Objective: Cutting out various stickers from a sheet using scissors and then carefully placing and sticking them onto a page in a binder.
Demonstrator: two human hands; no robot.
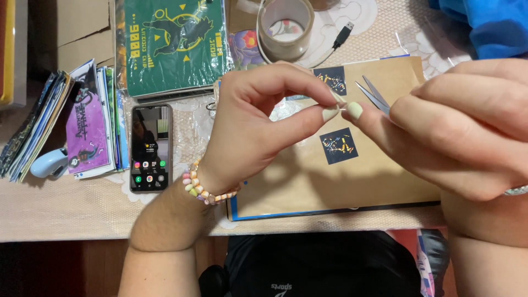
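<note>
A table [66,212] under a pale patterned cloth fills most of the frame. At centre right lies a brown paper envelope [352,179] with blue edging, bearing 2 dark square stickers [338,146], 1 above the other. At upper left sits a green printed packet [173,44], and left of it a fanned stack of booklets [60,126]. The right hand [467,129], at right of frame, is curled around small scissors [374,94], whose blades point toward the upper left. The left hand [258,124], at centre, has thumb and forefinger pressed together, meeting the right hand's fingertip on something too thin to make out. A smartphone [149,147] lies at left of centre, a clear tape roll [286,27] at top centre, and a beaded bracelet [206,190] circles the left wrist.
</note>
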